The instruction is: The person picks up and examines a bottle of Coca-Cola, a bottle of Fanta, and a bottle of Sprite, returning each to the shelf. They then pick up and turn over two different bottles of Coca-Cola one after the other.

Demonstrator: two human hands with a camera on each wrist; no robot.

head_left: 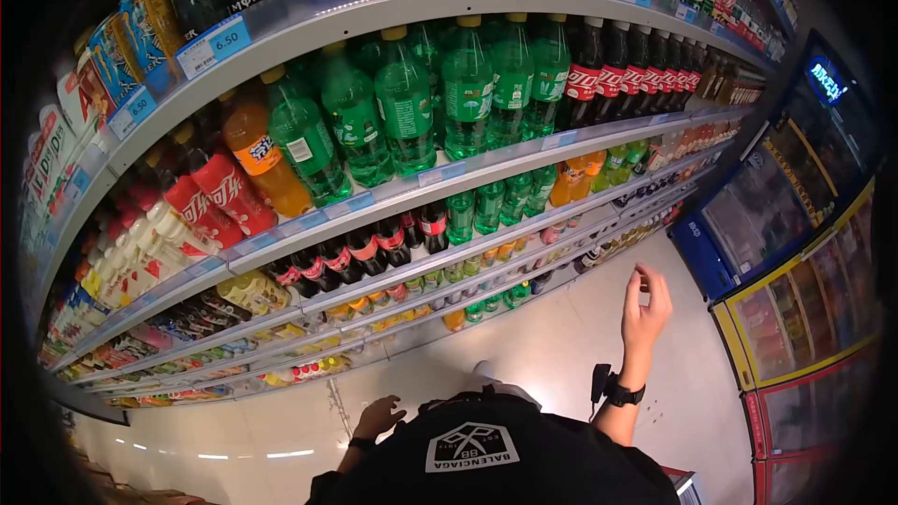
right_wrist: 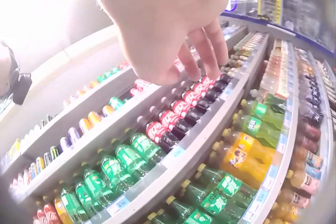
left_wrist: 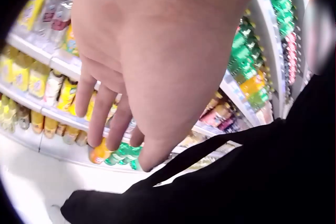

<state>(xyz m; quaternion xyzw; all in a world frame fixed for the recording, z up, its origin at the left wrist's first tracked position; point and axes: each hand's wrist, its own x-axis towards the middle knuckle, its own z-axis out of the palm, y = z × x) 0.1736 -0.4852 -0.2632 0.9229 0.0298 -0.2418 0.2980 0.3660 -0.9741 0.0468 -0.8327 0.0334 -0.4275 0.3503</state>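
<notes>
While the left hand [head_left: 378, 417] hangs with fingers loosely spread and the right hand [head_left: 645, 310] has fingers slightly bent, far shelf [head_left: 412, 184] carries six front-row green bottles [head_left: 406, 103], translucent, yellow-capped; one orange bottle [head_left: 264, 159] left; dark, red-labelled colas [head_left: 614, 75] right, too packed to count.

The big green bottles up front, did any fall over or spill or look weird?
No, nothing stands out. The front green bottles stand in a row with their caps on, and I see no spill around them. The left ones look tipped, but their shelf looks curved too, so it's probably just the camera lens.
</notes>
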